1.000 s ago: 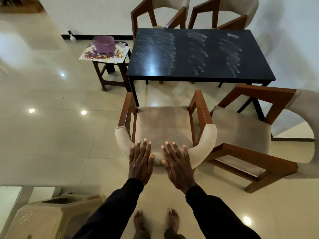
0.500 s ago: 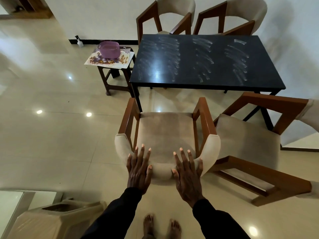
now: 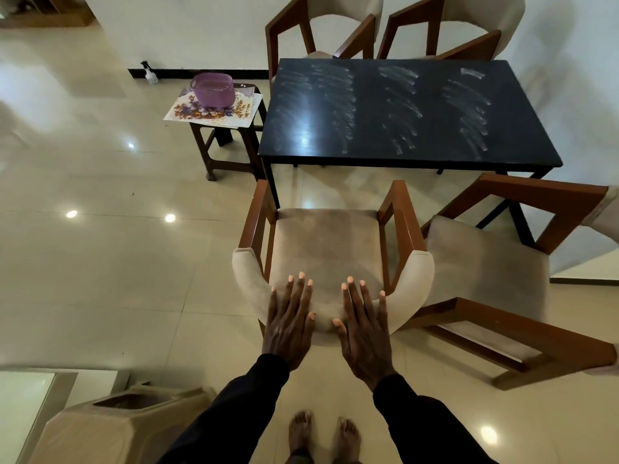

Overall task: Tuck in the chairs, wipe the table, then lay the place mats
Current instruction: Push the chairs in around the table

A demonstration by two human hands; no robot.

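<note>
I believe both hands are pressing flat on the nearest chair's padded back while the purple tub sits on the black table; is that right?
Not quite: the head view shows the purple tub on the floral mats atop the small stool beside the black table, not on it. The left hand and right hand do press flat on the nearest chair's padded back.

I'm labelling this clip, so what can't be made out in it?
Head view:
- Right-hand brown wooden chair: backrest cut off by the right edge.
- Two far wooden chairs: seats mostly hidden behind the black rectangular table.
- Small clear spray bottle: label too small.
</note>
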